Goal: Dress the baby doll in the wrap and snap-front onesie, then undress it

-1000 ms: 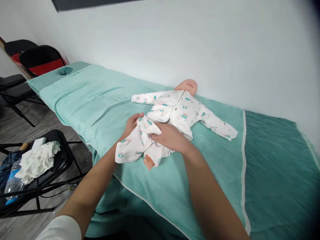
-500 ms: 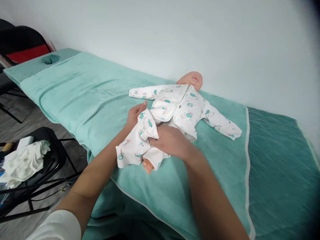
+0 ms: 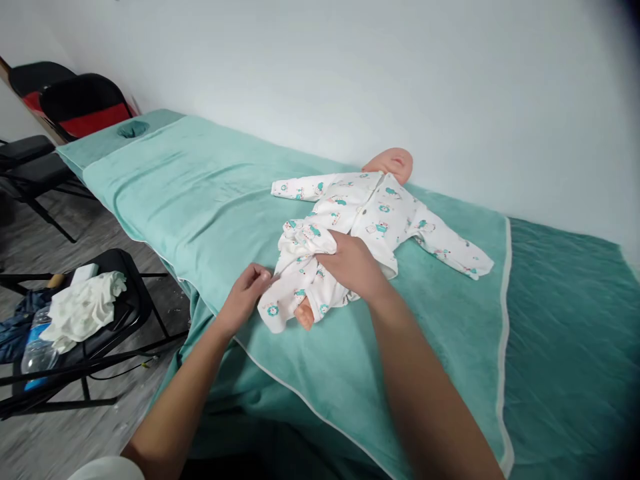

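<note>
A baby doll [image 3: 387, 163] lies on its back on the bed, in a white printed jacket [image 3: 370, 203] with both sleeves spread. White printed trousers [image 3: 295, 273] are bunched over its lower body, and one bare foot [image 3: 304, 313] pokes out of a leg opening. My right hand [image 3: 353, 263] is closed on the gathered waist of the trousers. Beside the outer trouser leg, my left hand [image 3: 245, 293] has its fingers curled together. Its fingertips are at the fabric's edge; whether they pinch it is hidden.
A green cover [image 3: 200, 180] drapes the bed along a white wall. At left, a black folding chair [image 3: 133, 287] bears a crumpled white cloth [image 3: 87, 310], a plastic bottle [image 3: 40, 350] and a white box [image 3: 85, 273]. More black-and-red chairs [image 3: 87, 110] stand beyond the bed's far end.
My left hand has moved from the trousers' waist down to the outer leg. My right hand keeps its hold on the waist, which is more bunched. The view has shifted slightly left.
</note>
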`<state>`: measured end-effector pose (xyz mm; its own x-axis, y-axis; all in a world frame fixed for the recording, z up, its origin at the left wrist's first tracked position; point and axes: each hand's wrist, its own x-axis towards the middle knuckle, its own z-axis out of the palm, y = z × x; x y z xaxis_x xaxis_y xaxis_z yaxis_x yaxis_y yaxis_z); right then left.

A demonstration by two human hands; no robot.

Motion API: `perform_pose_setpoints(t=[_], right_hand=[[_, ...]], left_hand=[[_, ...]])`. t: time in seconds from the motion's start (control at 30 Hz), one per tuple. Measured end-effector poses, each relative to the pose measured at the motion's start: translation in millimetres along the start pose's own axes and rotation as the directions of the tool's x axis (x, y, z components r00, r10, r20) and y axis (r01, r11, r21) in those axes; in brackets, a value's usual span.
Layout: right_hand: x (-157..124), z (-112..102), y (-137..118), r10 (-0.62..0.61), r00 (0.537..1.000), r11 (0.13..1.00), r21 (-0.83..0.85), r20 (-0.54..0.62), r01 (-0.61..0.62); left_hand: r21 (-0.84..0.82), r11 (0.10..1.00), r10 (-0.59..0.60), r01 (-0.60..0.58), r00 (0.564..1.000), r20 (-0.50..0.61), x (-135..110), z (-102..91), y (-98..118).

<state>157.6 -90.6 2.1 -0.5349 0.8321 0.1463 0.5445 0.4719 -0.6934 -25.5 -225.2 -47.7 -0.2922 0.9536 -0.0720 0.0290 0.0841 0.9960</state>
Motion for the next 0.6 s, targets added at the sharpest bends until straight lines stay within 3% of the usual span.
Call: perform_pose_setpoints(t=[0.07,0.17,0.4,0.6], right_hand=[[0,2,1,-0.007,1.000,1.000,-0.011,-0.028,0.007],[1,2,0,-0.025,1.000,1.000,-0.014,-0.010,0.025],[1,-5,2,-0.066,0.997,0.997,-0.029,0.051,0.067],[2,-10,3,-0.038,0.995,0.999,-0.007,0.095,0.039]], left_hand=[[0.057,0.997,-0.050,0.044,0.993,0.107,-10,-0.7,2],[0.104,0.995,-0.015,-0.001,0.989,0.150,-7,5.9,-1],[0.077,0.984,0.156,-0.158,0.987,0.031,29,14.0,-11],[0.186,0.949,0.268,-0.254,0.962,-0.057,55,21.4,-7]])
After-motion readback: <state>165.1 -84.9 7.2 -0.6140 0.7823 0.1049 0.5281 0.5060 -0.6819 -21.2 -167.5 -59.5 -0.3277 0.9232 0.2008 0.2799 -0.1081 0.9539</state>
